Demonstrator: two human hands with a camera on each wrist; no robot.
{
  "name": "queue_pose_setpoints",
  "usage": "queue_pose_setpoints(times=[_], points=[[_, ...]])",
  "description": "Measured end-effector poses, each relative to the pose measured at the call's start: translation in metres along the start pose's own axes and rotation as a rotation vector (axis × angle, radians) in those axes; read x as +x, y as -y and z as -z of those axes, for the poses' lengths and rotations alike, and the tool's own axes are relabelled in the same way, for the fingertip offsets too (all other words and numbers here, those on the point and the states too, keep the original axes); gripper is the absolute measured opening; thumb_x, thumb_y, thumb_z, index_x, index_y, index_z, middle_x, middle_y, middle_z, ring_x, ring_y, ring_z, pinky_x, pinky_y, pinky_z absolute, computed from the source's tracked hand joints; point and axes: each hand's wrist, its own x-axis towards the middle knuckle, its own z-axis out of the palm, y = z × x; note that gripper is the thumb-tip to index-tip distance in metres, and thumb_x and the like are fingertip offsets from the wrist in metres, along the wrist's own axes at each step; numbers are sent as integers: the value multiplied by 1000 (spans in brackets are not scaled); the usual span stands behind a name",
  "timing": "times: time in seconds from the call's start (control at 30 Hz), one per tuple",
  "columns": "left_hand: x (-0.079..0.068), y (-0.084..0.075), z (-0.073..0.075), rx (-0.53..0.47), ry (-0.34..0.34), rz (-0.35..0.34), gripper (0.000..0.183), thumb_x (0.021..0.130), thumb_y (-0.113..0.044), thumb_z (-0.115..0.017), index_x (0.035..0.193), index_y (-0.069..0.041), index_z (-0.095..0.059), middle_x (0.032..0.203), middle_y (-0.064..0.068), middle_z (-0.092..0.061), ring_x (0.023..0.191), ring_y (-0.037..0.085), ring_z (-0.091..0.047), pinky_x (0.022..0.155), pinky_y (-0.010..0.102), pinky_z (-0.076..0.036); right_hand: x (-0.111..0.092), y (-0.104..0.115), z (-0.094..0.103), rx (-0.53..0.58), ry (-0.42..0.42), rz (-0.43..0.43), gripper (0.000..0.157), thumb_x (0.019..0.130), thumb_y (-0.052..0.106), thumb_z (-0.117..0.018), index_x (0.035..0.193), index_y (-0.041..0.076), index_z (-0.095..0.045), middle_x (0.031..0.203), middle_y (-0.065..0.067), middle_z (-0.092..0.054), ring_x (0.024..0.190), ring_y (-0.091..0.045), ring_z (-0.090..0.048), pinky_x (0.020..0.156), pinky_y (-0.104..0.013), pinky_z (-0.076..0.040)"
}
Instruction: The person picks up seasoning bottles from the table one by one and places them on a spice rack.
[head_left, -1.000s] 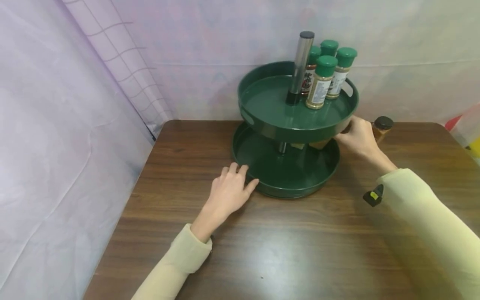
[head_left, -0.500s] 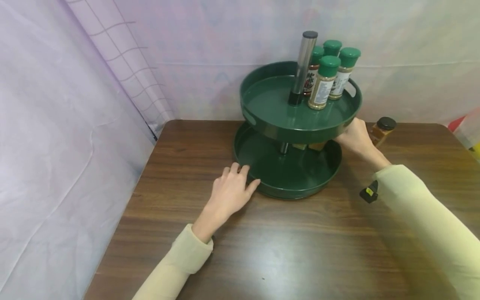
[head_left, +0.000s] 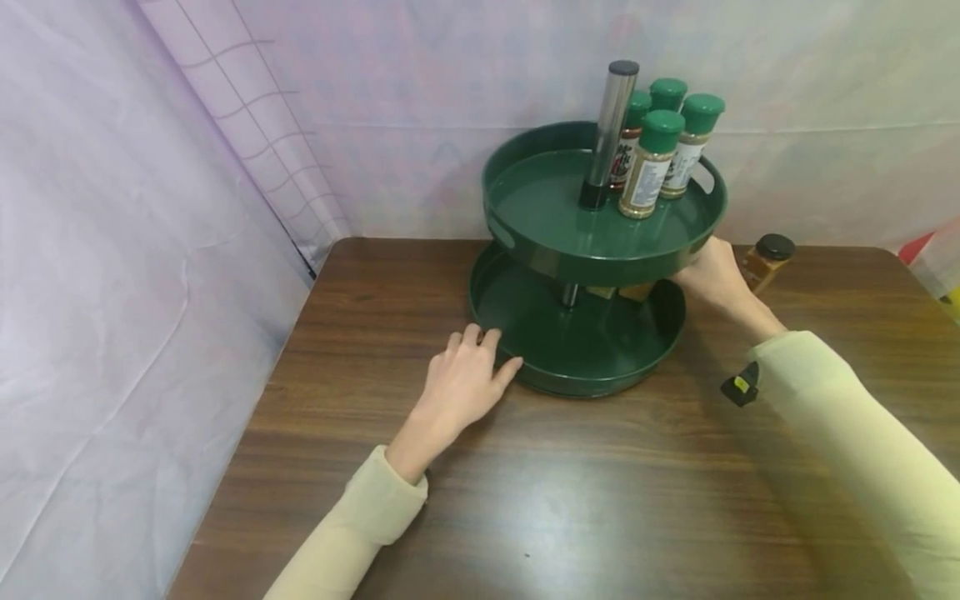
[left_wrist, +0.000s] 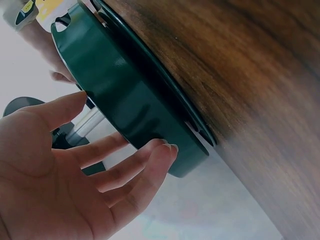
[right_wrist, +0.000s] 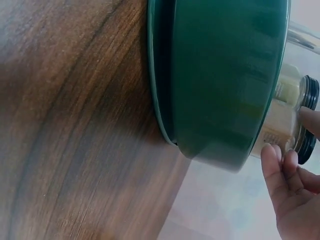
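A green two-tier round tray stand (head_left: 577, 271) stands on the wooden table, with a metal post through both tiers. My left hand (head_left: 461, 379) rests at the front left rim of the lower tier; in the left wrist view its loosely bent fingers (left_wrist: 160, 155) touch the tray's outer wall. Under the upper tier's right side my right hand (head_left: 716, 271) reaches into the lower tier, its fingertips hidden in the head view. In the right wrist view it pinches a clear jar of light brown spice (right_wrist: 275, 125) with a black lid, inside the lower tier's rim.
Several green-capped spice bottles (head_left: 648, 175) stand together on the upper tier's right. In the lower tier, a second jar (right_wrist: 287, 85) with yellowish contents sits beside the pinched one. Another black-lidded jar (head_left: 767, 260) stands on the table right of my right hand. White cloth (head_left: 420, 100) hangs behind.
My right hand has shifted slightly left and further under the upper tier, and stays at the jar. The left hand keeps its place at the rim; the whole view has shifted slightly.
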Motion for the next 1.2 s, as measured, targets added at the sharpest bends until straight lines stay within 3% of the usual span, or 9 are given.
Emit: queue_pose_setpoints(times=[0.17,0.33,0.47,0.6,0.83,1.2], points=[[0,-1,-1,-6,0,-3,59,103,-47,-54,142,-3,-55,135,22,-56,114,37,-59,75,47,-57,-6,-1,6,-13,1,-7,30,94,19,-67,113,-4,-64,99,-25,-67,88,-38,-61,77,-52,-45],[1,-2,-1,-6,1,-1,59,103,-47,-54,142,-3,-55,135,22,-56,114,37,-59,75,47,-57,-15,-3,18,-5,-8,-21,37,96,21,-68,125,0,-59,107,-23,-66,91,-31,-62,76,-39,-45],[2,-1,-1,-2,2,3,59,103,-48,-54,142,-4,-55,136,21,-55,114,37,-59,75,47,-57,-20,-8,29,-25,-47,-14,37,97,24,-67,125,1,-60,97,-16,-65,79,-5,-58,69,-17,-40],[2,0,-2,1,-2,4,59,103,-48,-54,142,-4,-55,135,21,-56,114,37,-59,75,47,-57,-26,-15,41,2,-70,-61,48,96,30,-70,133,2,-58,90,-3,-62,74,11,-53,68,-10,-38],[1,2,-2,0,-10,2,59,103,-48,-55,142,-4,-56,134,22,-56,114,37,-59,74,47,-57,-31,-30,66,1,-104,-120,56,94,34,-73,138,3,-56,82,21,-56,72,11,-53,65,-11,-38],[0,1,-2,-7,-9,1,59,103,-47,-55,141,-3,-56,134,22,-56,114,37,-59,75,48,-57,-31,-60,94,-72,-76,-200,64,93,38,-71,141,0,-50,76,18,-55,60,1,-50,53,-17,-37]])
